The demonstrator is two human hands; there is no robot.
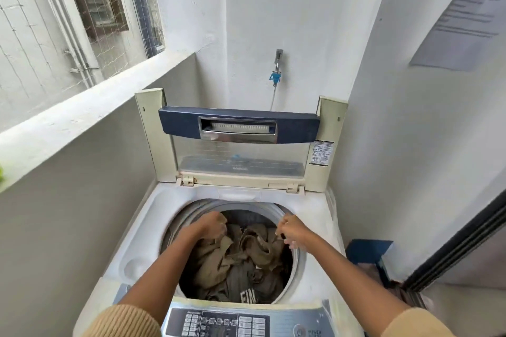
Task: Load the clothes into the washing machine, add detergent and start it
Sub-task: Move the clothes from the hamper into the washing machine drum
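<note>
Left hand [212, 227] fisted round crumpled olive-brown clothes [246, 254], right hand [291, 230] blurred, grip unclear.

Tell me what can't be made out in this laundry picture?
Head view:
- Control panel: cut off by the bottom edge, labels too small.
- Right hand: motion-blurred, grip unclear.
- Left hand fingertips: buried in the khaki clothes.
- Drum floor: covered by clothes.
- Wall notice: print blurred.

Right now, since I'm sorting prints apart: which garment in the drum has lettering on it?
The dark grey garment at the front of the drum, nearest the control panel: white letters show on it. The khaki clothes behind it look plain.
</note>
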